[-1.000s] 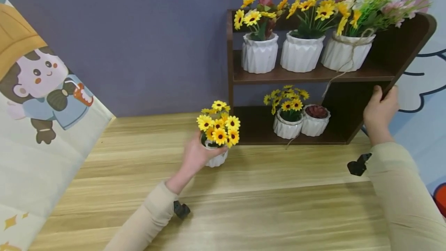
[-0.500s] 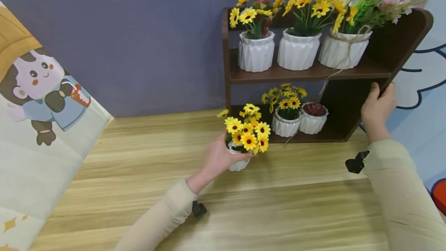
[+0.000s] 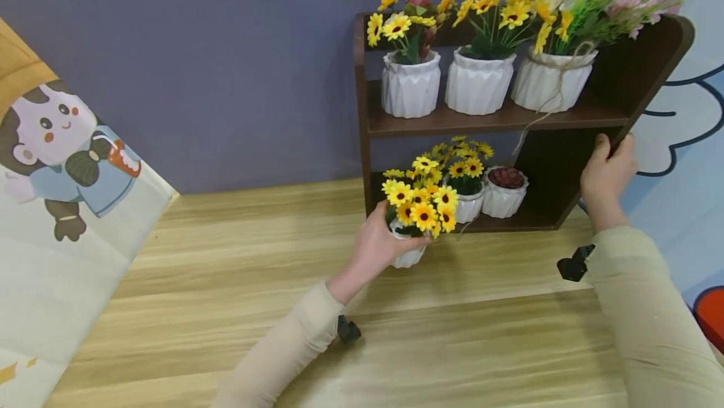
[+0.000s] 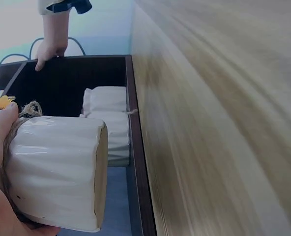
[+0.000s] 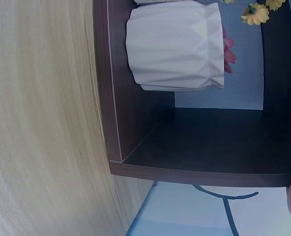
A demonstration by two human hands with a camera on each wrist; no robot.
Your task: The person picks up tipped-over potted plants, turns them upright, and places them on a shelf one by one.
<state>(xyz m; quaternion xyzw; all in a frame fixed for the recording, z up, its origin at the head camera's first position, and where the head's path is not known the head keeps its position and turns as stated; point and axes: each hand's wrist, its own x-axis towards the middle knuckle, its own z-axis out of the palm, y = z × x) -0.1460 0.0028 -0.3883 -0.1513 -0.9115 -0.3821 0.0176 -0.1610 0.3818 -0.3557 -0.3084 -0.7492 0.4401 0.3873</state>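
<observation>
My left hand [image 3: 378, 246] grips a white pot of yellow artificial sunflowers [image 3: 410, 253] by its upper part, in front of the left end of the lower shelf. The left wrist view shows this pot [image 4: 57, 172] close up, with twine round its neck and its base off the table. My right hand [image 3: 609, 175] holds the right side panel of a dark brown two-tier shelf [image 3: 498, 121]. On the lower tier stand a small sunflower pot [image 3: 468, 207], partly hidden by the held flowers, and a white pot with a red succulent [image 3: 505, 193].
The upper tier bears three white flower pots: a left one [image 3: 411, 87], a middle one [image 3: 479, 84] and a right one [image 3: 554, 84] tied with twine. Beneath lies a wood-grain table [image 3: 226, 282]. A grey-blue wall [image 3: 226, 68] rises behind.
My left hand has carried the sunflower pot rightward, from left of the shelf to the front of its lower tier. My right hand keeps its hold on the side panel.
</observation>
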